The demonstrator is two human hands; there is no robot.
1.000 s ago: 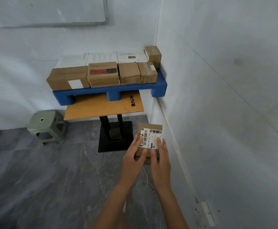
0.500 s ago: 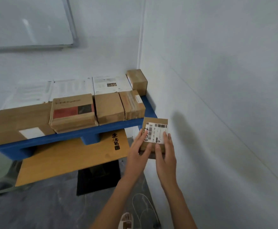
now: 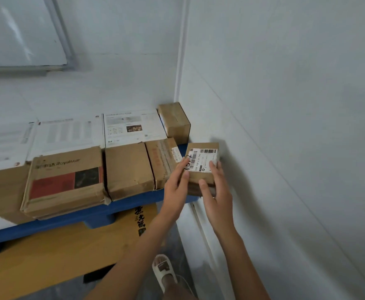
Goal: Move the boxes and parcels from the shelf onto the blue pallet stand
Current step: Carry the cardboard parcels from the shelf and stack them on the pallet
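Observation:
A small cardboard parcel (image 3: 205, 150) with a white barcode label is held between both hands at the right end of the blue pallet stand (image 3: 73, 219), close to the side wall. My left hand (image 3: 176, 187) grips its left side with the thumb on the label. My right hand (image 3: 215, 187) grips its right and near side. The parcel's underside is hidden, so I cannot tell whether it rests on the pallet. The pallet carries a row of brown boxes, among them a Royalstar box (image 3: 66, 180), a plain box (image 3: 129, 169) and a narrow box (image 3: 163, 161).
White flat boxes (image 3: 131, 127) lie behind the brown row, and a small brown box (image 3: 174, 122) stands in the corner. The pallet sits on an orange table (image 3: 53, 260). White walls close in behind and on the right. My sandalled foot (image 3: 164, 271) is on the grey floor.
I have stepped closer to the pallet. Both hands have carried the labelled parcel up and forward, from in front of the table to the pallet's right end.

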